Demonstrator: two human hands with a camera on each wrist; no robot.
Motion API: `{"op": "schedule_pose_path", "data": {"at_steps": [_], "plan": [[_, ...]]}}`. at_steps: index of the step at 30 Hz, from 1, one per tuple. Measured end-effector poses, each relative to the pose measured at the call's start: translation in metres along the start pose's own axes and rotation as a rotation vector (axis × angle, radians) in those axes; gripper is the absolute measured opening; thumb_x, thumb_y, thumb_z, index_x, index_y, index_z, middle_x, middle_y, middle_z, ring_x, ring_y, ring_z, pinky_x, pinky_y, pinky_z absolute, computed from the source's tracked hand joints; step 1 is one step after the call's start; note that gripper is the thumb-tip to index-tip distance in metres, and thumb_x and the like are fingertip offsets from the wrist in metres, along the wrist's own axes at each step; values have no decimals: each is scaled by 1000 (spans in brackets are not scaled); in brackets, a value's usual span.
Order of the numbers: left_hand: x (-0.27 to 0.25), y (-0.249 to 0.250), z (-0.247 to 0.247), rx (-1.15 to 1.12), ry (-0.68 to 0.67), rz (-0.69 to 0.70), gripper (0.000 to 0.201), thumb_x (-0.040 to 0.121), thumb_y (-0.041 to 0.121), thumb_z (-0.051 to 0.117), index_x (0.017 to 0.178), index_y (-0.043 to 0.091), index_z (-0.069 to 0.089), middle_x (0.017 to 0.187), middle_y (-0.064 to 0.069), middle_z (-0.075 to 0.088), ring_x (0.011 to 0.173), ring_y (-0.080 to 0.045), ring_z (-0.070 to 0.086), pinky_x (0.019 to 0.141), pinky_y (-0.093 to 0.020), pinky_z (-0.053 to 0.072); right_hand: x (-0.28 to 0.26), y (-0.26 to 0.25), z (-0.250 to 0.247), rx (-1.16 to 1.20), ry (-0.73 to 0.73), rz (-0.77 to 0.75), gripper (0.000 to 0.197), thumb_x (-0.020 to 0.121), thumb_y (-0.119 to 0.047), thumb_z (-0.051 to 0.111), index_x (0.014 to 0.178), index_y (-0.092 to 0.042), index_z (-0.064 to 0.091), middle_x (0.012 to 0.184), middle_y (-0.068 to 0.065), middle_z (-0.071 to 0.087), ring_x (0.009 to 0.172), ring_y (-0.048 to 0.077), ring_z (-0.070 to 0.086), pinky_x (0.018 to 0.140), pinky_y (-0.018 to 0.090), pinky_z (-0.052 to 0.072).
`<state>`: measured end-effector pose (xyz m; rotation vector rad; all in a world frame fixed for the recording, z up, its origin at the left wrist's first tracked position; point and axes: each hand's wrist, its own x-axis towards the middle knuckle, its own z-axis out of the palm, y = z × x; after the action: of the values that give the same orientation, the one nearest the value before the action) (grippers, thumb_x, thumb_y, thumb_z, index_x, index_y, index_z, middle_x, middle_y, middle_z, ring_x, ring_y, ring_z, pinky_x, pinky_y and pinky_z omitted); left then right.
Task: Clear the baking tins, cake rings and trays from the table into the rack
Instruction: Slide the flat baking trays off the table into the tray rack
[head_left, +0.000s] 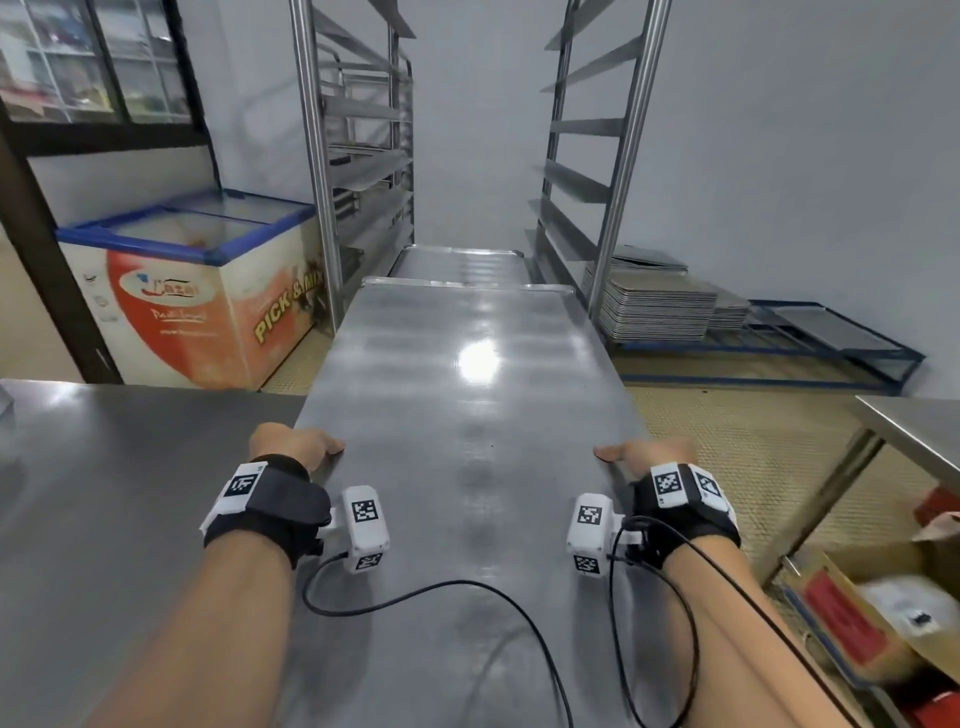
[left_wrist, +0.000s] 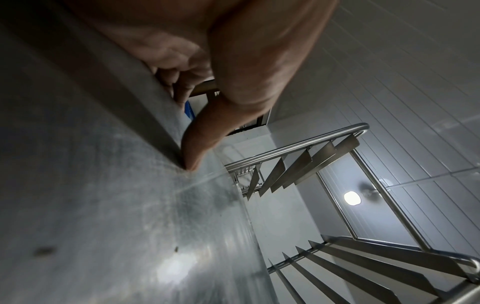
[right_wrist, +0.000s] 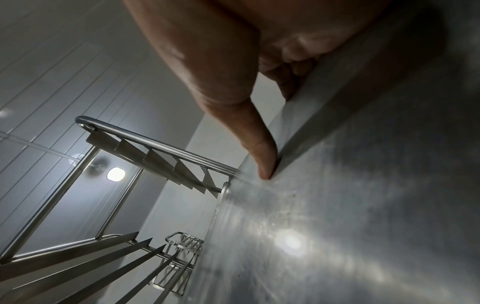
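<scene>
A large flat steel tray (head_left: 467, 395) stretches from me toward the rack (head_left: 613, 171), its far end between the rack's two uprights. My left hand (head_left: 296, 447) grips the tray's left rim, thumb on top (left_wrist: 192, 162), fingers curled under the edge. On the right rim my right hand (head_left: 644, 454) holds the same way, thumb pressed on the tray surface (right_wrist: 265, 168). A second tray (head_left: 457, 262) lies lower in the rack, beyond the first. The rack's angled slide rails (left_wrist: 363, 267) show in both wrist views.
A steel table (head_left: 104, 493) lies under my left arm. A chest freezer (head_left: 208, 291) stands left of the rack. Stacked trays (head_left: 654, 312) sit on a blue floor frame at the right. Another table (head_left: 914, 421) with boxes beneath is at the far right.
</scene>
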<state>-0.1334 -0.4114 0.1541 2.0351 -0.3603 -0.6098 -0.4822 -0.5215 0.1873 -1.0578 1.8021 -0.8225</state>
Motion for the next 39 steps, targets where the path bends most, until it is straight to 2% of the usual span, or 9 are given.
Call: {"op": "schedule_pose_path", "data": {"at_steps": [3, 10, 14, 17, 19, 23, 28, 36, 39], "plan": [[30, 12, 12, 24, -11, 0, 59, 72, 9, 86, 119, -15, 59, 121, -25, 64, 110, -40, 62, 96, -46, 50, 18, -19, 20, -80, 20, 11, 54, 72, -17, 87, 111, 10, 60, 110, 22, 67, 102, 36, 64, 89, 41, 54], [88, 37, 37, 2, -11, -28, 53, 72, 0, 82, 118, -14, 58, 119, -26, 65, 109, -40, 64, 97, -51, 52, 55, -45, 50, -31, 32, 9, 40, 72, -12, 87, 84, 0, 50, 93, 17, 60, 87, 33, 61, 74, 38, 49], [109, 55, 52, 9, -11, -62, 58, 78, 2, 80, 128, -14, 55, 129, -25, 61, 119, -37, 59, 98, -42, 48, 73, -60, 65, -50, 41, -7, 43, 70, -16, 88, 95, 0, 56, 104, 21, 67, 91, 35, 65, 76, 40, 52], [135, 66, 62, -22, -48, -86, 80, 56, 8, 91, 126, -10, 57, 127, -20, 64, 116, -34, 62, 93, -32, 49, 88, -71, 74, -33, 28, -10, 47, 69, -15, 89, 102, 3, 59, 106, 22, 68, 89, 36, 65, 72, 39, 51], [155, 73, 71, -51, -24, -85, 87, 42, 10, 92, 121, -9, 60, 120, -18, 68, 109, -33, 66, 96, -42, 53, 99, -80, 81, -30, 20, -14, 53, 70, -15, 88, 110, 5, 61, 107, 22, 68, 90, 35, 65, 70, 36, 49], [166, 98, 82, 6, -12, -97, 58, 72, 10, 85, 119, -13, 59, 117, -18, 66, 111, -36, 64, 97, -40, 52, 126, -102, 95, -21, 15, -16, 57, 68, -16, 89, 113, 5, 61, 103, 20, 69, 89, 35, 66, 74, 38, 53], [220, 116, 104, -77, -25, -66, 65, 55, 2, 89, 112, -11, 61, 112, -17, 69, 103, -33, 66, 94, -47, 55, 159, -127, 110, -53, 1, -41, 48, 76, -15, 84, 113, 1, 59, 89, 15, 63, 86, 34, 63, 70, 37, 48], [252, 163, 114, 57, -71, -24, 54, 71, 2, 82, 120, -8, 61, 115, -17, 70, 106, -33, 66, 96, -43, 55, 197, -172, 139, -168, -10, -51, 58, 77, -17, 83, 125, 4, 57, 93, 14, 64, 80, 27, 60, 73, 31, 48], [249, 180, 115, 112, -112, 8, 45, 85, 1, 74, 125, -10, 56, 113, -13, 65, 97, -27, 59, 73, -25, 53, 207, -186, 144, -191, 2, -68, 59, 81, -18, 80, 130, 3, 53, 81, 9, 59, 76, 24, 56, 71, 30, 45]]}}
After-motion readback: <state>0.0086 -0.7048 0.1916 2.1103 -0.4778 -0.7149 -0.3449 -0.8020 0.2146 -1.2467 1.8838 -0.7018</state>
